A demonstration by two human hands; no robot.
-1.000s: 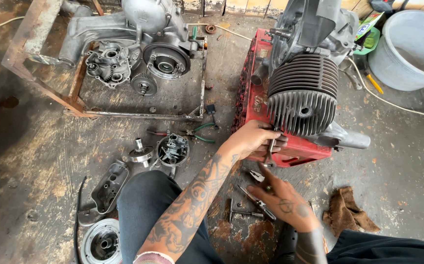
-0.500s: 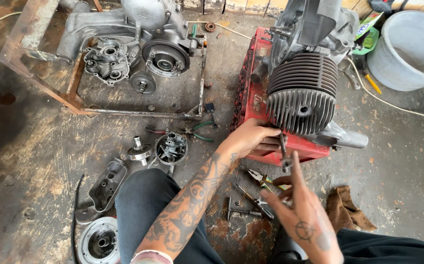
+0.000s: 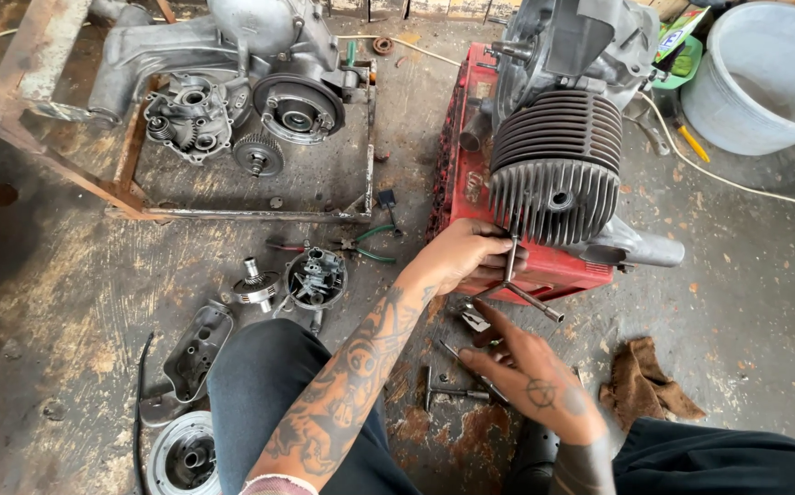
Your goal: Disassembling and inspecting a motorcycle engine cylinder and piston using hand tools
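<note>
Under the finned cylinder, left hand gripping steel Y-wrench.

Lit by soft, even daylight, moderately bright, without hard-edged shadows. Faint, diffuse shading beneath the finned cylinder and under the hands. Mild sheen on the pale bucket at upper right and on the bare metal casing at top. Sharp across the centre; slightly stretched and bowed toward the corners by the wide lens. Darker at the left edge of the floor.
</note>
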